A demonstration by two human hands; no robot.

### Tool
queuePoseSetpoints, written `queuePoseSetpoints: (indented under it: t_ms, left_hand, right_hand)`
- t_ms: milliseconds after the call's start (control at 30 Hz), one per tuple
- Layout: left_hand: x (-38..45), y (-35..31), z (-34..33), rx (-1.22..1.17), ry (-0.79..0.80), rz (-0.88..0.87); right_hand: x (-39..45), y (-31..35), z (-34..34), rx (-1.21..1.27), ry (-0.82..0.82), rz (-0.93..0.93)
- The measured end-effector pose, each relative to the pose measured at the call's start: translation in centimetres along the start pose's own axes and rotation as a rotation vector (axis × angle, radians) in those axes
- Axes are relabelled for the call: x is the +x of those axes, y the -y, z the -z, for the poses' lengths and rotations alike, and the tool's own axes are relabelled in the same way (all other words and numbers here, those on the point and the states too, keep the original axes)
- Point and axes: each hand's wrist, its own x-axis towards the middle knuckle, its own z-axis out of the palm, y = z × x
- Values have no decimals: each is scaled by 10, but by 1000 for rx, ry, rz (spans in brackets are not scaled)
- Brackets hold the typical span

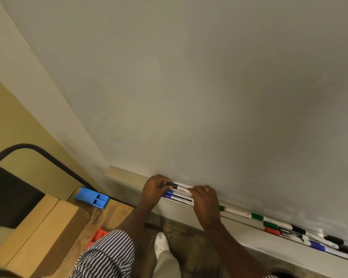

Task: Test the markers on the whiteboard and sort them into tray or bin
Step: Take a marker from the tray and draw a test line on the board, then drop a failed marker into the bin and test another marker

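Left hand and right hand pinch the light, stiff, smooth black-capped white plastic marker; grip its barrel ends firmly

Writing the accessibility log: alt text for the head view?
Both hands, left hand and right hand, hold a black-capped white marker over the whiteboard's long ledge tray, where more capped markers lie. A blue plastic box sits lower left.
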Motion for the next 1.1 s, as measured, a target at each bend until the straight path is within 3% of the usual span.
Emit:
queuePoseSetpoints:
  t_ms: [133, 267, 467, 667, 1100]
  left_hand:
    - [-1, 12, -12, 87, -88, -15]
    - [-2, 25, -20, 117, -148, -5]
    - [-1, 34, -26, 133, -204, -13]
    - [-2, 30, -20, 153, -175, -1]
    - [-20, 19, -23, 179, -221, -13]
  right_hand:
    - [-1, -5, -23, 12, -1, 18]
    - [-3, -10, -36, -51, -118, 131]
    - [-2, -12, -44, -51, -101, 160]
    - [-2, -20, -49, -26, -29, 176]
    - [-10, -26, -52, -28, -70, 263]
